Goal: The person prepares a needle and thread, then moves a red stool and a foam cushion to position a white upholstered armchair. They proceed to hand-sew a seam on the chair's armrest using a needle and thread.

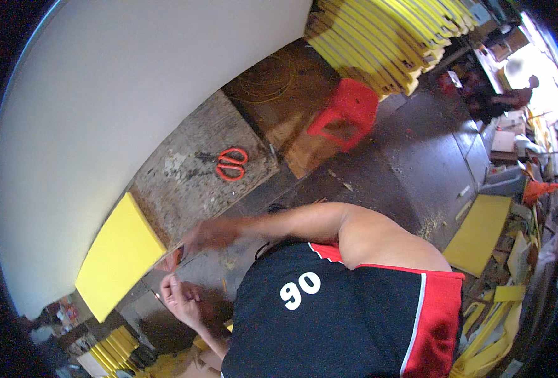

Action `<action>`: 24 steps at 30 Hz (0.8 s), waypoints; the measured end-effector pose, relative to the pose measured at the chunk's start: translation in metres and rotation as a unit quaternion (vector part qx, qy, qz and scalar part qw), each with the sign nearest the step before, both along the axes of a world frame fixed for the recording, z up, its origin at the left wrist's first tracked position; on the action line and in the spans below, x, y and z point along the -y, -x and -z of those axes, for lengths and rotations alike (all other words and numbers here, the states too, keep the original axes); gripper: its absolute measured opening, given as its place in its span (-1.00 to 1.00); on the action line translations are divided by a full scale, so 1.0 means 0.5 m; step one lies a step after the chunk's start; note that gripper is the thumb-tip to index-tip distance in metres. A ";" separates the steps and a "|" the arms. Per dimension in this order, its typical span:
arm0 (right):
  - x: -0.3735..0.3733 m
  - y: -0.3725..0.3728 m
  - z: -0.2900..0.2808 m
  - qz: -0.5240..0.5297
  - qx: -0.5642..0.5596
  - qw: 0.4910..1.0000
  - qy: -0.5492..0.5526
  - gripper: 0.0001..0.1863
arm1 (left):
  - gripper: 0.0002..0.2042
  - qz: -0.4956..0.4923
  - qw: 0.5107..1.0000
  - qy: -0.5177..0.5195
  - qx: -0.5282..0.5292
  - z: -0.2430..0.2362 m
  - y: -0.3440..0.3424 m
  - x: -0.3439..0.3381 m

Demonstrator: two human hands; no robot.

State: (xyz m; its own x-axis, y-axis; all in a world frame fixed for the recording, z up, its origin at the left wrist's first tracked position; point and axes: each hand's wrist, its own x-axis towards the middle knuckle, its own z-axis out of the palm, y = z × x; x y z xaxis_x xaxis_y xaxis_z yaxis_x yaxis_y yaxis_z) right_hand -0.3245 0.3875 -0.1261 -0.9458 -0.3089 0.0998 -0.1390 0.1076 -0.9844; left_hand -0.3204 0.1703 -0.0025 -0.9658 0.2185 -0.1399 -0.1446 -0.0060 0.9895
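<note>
My left hand (179, 303) is raised near the lower edge of the worktable, fingers curled together; whatever they may hold is too small to make out. Just above it, my right hand (211, 235) is smeared by motion, so its fingers cannot be read. Between the two hands shows a small orange-red thing (170, 259), blurred and of unclear kind. Next to them a yellow foam-like panel (120, 257) lies across the table's corner. Farther up the worn tabletop (184, 142) rest scissors with orange-red handles (231, 165), their blades dark and hard to see.
A large pale sheet (102, 101) curves along the left. Beyond the table stand a red plastic stool (347, 113) and a stack of yellow panels (379, 38). Another yellow panel (478, 233) and yellow offcuts (493, 327) lie at right. A person (502, 101) is in the far right background.
</note>
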 end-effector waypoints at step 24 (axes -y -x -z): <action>-0.195 -0.292 -0.304 0.067 0.014 0.982 -0.178 -0.73 | -0.72 -0.153 0.956 0.231 0.094 0.238 0.098 0.300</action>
